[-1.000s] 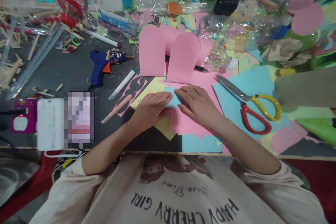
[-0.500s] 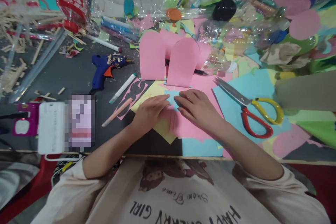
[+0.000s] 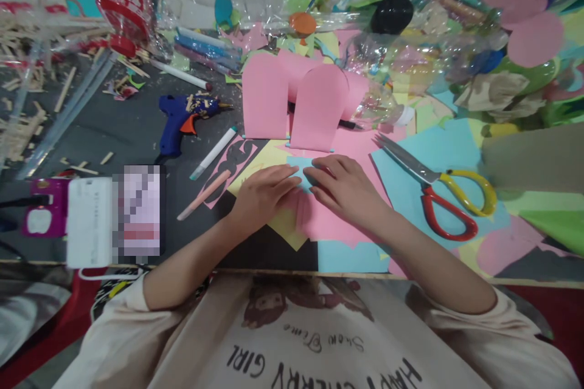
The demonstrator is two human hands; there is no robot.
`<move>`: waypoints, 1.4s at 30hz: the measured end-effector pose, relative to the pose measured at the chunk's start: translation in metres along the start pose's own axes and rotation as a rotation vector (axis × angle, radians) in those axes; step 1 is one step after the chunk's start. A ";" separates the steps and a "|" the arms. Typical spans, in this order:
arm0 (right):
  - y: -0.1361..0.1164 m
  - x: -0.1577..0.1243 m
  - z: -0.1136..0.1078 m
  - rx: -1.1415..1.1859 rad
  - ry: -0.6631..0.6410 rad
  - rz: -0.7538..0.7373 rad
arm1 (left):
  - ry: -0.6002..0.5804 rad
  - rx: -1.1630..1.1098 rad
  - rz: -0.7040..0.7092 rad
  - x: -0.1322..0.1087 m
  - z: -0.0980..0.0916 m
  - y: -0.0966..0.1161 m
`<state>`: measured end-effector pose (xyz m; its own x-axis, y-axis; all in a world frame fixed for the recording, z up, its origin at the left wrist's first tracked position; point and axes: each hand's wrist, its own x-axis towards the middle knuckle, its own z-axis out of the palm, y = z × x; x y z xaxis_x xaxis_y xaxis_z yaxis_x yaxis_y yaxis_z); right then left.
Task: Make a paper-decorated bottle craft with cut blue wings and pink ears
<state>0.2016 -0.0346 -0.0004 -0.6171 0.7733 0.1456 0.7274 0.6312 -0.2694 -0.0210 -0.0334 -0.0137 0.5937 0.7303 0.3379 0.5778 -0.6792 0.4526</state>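
Observation:
A small light-blue paper piece (image 3: 306,169) lies in front of me, partly covered by my fingers. From the left, my left hand (image 3: 260,194) is closed on its edge, fingers and thumb pressed together. My right hand (image 3: 351,188) has curled fingers on its right side. Beneath them are a pink sheet (image 3: 342,225) and a yellow paper (image 3: 289,231). Just beyond the hands, two pink arched paper pieces (image 3: 265,97) stand up, with thin blue strips along their lower edges. The hidden fingertips leave the exact grip unclear.
To the right, open scissors (image 3: 426,176) lie on blue paper (image 3: 401,188). A blue glue gun (image 3: 176,118), a marker (image 3: 213,153) and a phone (image 3: 139,209) are on the left. Plastic bottles (image 3: 383,109) and paper scraps crowd the back.
My left fingers have shifted slightly right and the thumb has come closer to them. My right hand stays nearly in place on the blue paper. The view has moved a little.

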 end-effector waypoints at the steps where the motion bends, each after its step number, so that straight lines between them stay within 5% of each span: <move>1: 0.000 0.000 0.000 0.005 -0.007 0.005 | -0.010 0.014 0.018 0.000 -0.001 0.000; 31: 0.000 -0.003 0.004 0.027 -0.019 0.049 | -0.144 0.056 0.054 -0.003 0.003 -0.004; 42: 0.003 -0.003 0.005 -0.001 -0.042 0.013 | -0.143 0.228 0.103 0.000 -0.001 0.010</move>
<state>0.2039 -0.0353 -0.0062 -0.6194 0.7785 0.1016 0.7360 0.6208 -0.2699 -0.0161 -0.0406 -0.0079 0.7196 0.6497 0.2451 0.6116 -0.7602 0.2191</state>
